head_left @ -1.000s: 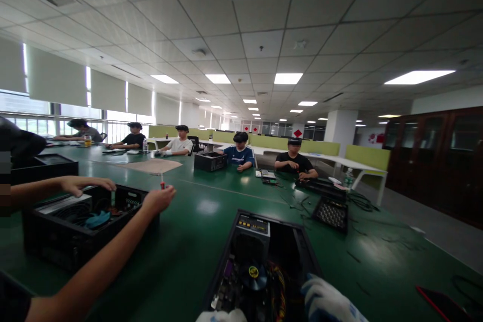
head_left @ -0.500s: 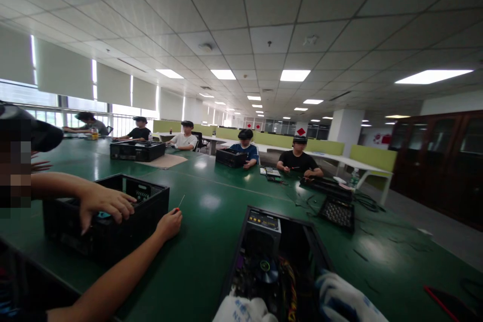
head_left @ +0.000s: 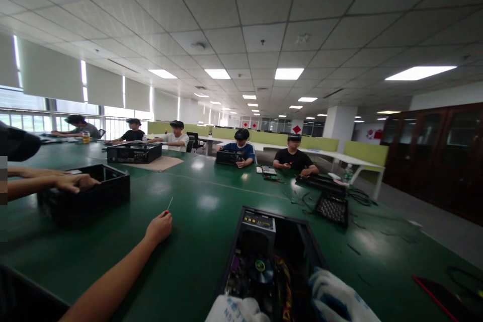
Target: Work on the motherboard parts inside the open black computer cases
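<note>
An open black computer case [head_left: 315,241] lies on the green table before me, with a silver power supply [head_left: 258,221], a round fan [head_left: 260,269] and yellow-red cables [head_left: 285,287] inside. My left hand [head_left: 237,309], in a white glove with blue print, is curled at the near left side of this case, cut off by the bottom of the picture. On the near right edge, my right hand [head_left: 339,296], in a white and blue glove, has its fingers bent over the rim. Neither hand visibly holds a tool.
At left, a person's hand [head_left: 159,226] holds a red screwdriver [head_left: 169,205] above the green table [head_left: 196,251]; other hands touch a second black case [head_left: 90,201]. Several people sit across. A black grille part [head_left: 332,209], cables [head_left: 360,196] and a red-edged black item [head_left: 439,299] lie right.
The view has shifted slightly. The neighbouring black case has moved away to the left, with a person's hands on it. My gloved hands stay at the sides of my case.
</note>
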